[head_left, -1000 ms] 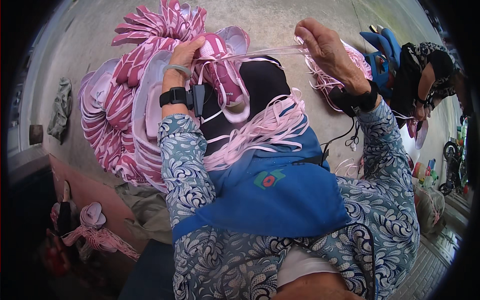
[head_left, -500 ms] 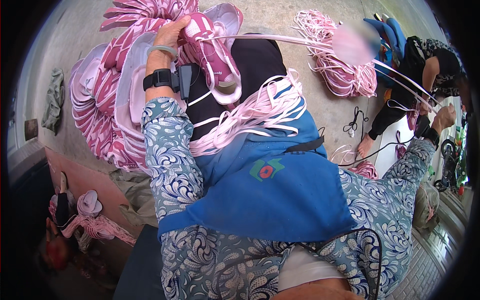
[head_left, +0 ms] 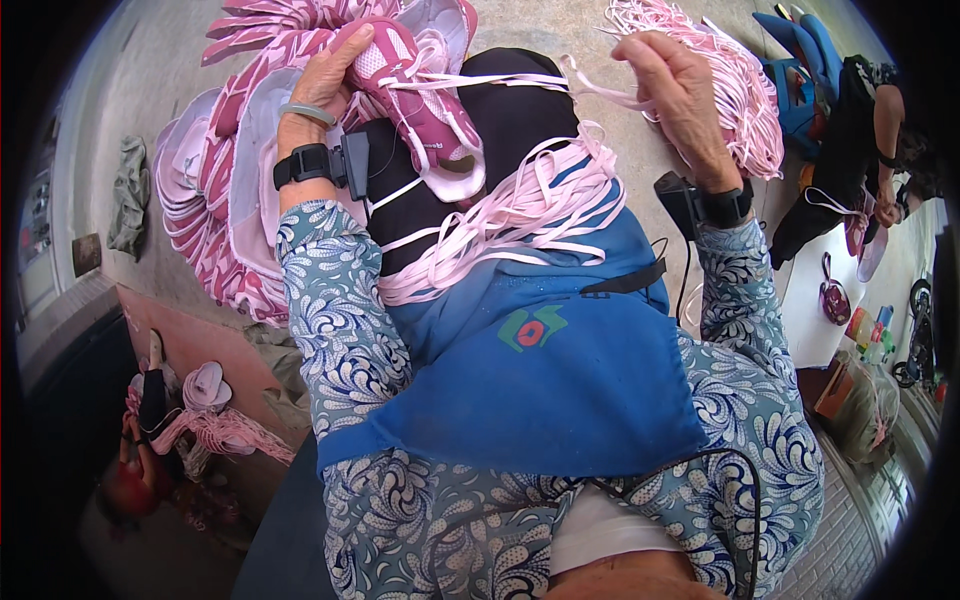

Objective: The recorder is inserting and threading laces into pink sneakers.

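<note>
Lacing in hand: one pink shoe upper part-threaded, many more waiting.

The left hand (head_left: 335,85) is closed around a pink shoe upper (head_left: 420,110) in the upper middle of the frame; the right hand (head_left: 675,95), upper right, pinches a pale pink lace (head_left: 520,82) drawn taut between the two. Judged part done: the lace has entered the upper, its run unfinished. A bundle of loose laces (head_left: 500,215) lies across the lap on a blue apron (head_left: 540,370). A stack of uppers (head_left: 215,215) sits upper left, more laces (head_left: 745,90) upper right, all on a bare concrete floor (head_left: 130,90). Another person (head_left: 860,150) works at the right edge.
</note>
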A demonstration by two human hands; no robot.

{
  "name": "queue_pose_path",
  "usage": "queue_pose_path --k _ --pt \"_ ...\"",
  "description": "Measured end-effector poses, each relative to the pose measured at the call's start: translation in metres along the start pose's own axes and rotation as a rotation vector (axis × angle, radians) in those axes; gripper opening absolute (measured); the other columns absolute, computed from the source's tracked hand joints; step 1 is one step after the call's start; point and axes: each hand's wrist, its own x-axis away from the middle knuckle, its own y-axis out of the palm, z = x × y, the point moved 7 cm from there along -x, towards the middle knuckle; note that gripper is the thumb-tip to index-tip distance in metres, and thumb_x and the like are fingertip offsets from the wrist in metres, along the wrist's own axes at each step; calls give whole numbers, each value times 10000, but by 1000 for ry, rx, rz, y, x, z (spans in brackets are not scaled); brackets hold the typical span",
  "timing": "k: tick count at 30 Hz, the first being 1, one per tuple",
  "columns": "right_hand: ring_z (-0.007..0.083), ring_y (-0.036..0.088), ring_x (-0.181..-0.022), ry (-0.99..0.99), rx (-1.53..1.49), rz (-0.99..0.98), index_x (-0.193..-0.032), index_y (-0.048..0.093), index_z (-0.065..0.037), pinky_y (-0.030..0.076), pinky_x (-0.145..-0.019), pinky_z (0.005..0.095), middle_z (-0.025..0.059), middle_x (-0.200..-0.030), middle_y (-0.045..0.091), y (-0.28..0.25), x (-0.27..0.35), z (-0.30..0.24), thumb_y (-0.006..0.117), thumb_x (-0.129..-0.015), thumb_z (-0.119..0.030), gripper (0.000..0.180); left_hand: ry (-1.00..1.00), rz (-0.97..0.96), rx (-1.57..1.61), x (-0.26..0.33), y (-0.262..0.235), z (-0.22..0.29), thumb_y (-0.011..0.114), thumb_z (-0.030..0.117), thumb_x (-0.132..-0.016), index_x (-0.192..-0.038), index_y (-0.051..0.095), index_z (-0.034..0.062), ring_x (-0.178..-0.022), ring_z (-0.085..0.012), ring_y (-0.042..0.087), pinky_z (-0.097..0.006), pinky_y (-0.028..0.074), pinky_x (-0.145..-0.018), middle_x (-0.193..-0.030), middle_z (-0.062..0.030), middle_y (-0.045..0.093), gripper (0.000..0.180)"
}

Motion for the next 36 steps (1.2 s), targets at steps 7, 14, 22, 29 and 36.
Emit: queue_pose_path --k 7,14,22,29,36 --pt "329 610 -716 -318 235 -109 -905 641 -5 489 -653 378 188 -789 628 133 -34 -30 512 -882 -207 240 104 -86 192 5 5 5 688 241 -806 -1129 580 42 -973 -160 586 -289 454 -891 -1055 -67 624 394" --pt "339 625 -682 -191 322 -307 -929 643 -3 495 -648 399 209 -748 620 165 -38 -19 521 -879 -203 240 96 -87 181 -3 -7 0 655 271 -833 -1097 584 32 -952 -152 593 -308 464 -872 -1042 -69 629 363" --pt "201 582 -519 -197 222 -410 -813 612 -12 451 -469 317 106 -629 596 161 -42 -22 482 -864 -223 253 101 -131 150 -12 -2 -3 642 299 -841 -1116 579 35 -974 -143 586 -309 459 -882 -1071 -56 618 386" --pt "37 364 -470 330 -439 -835 -656 543 -51 286 -408 201 -38 -554 439 168 3 -26 488 -818 -202 228 64 -119 156 -14 -7 -10 647 310 -835 -1125 574 39 -962 -142 589 -313 462 -875 -1076 -60 618 404" --pt "33 385 -574 441 -465 -980 -699 544 -44 338 -540 198 -58 -598 431 128 33 -36 473 -813 -169 183 118 -180 167 -6 11 -5 667 343 -813 -1137 567 33 -1011 -154 569 -315 437 -916 -1086 -68 614 459"
